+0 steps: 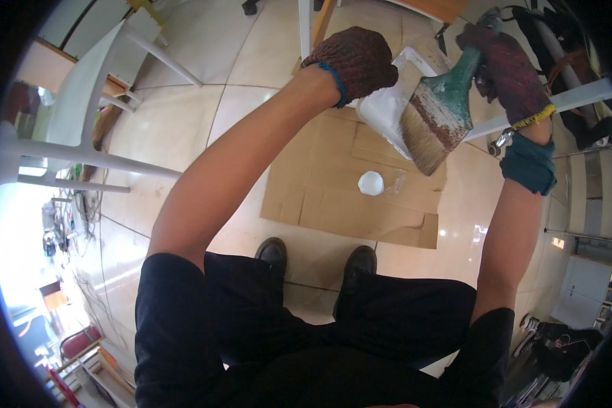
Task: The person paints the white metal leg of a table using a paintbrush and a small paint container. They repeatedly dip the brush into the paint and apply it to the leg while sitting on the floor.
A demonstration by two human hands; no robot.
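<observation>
My right hand point(510, 75), in a dark reddish knit glove with a yellow cuff, is closed round the green handle of a wide paintbrush point(442, 112). The brush's pale bristles point down and to the left, in front of a white plastic tray point(382, 117). Its worn metal band is streaked with white and rust brown. My left hand point(355, 64), in a similar glove with a blue cuff, is closed at the tray's left edge; its fingertips are hidden. The tray is tilted, and the brush covers part of it.
A flattened cardboard sheet point(313, 177) lies on the tiled floor beyond my shoes, with a white lid-like disc point(370, 183) on it. White furniture bars point(510, 122) run past my right hand. A white chair point(81, 102) stands at left; cables point(85, 224) trail along the floor.
</observation>
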